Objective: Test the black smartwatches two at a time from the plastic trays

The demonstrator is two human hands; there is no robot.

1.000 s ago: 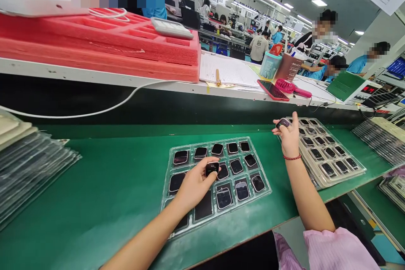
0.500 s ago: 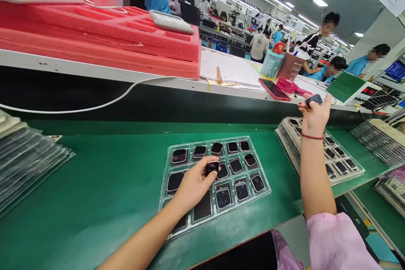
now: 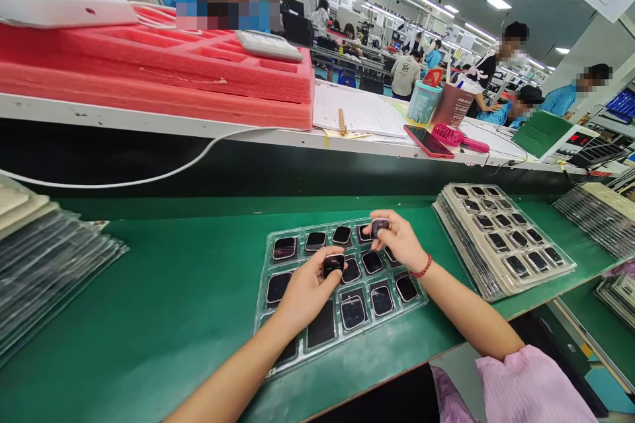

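Between thumb and fingers, my left hand [image 3: 310, 284] pinches a smartwatch without a strap [image 3: 333, 266], its dark screen facing up, above the middle of a clear plastic tray [image 3: 317, 345]. My right hand [image 3: 401, 241] grips another strapless smartwatch [image 3: 380, 227] over the tray's back right part. Square dark-screened watches, such as one in the front row [image 3: 352, 312], lie in most of the tray's pockets. One pocket [image 3: 321, 327] at the front, beside my left wrist, shows only its dark bottom. Some pockets are hidden beneath my hands and left forearm.
Right of my right hand stands a stack of trays [image 3: 501, 238] with watches in the top one. More stacked trays [image 3: 44, 271] rise at the left. A shelf behind bears red foam [image 3: 198, 79], a notebook [image 3: 357, 109], a phone [image 3: 428, 141] and a pink fan [image 3: 459, 137].
My right hand has come down and left from above the right-hand stack to the near tray, still holding its smartwatch. My left hand keeps its smartwatch in nearly the same place.
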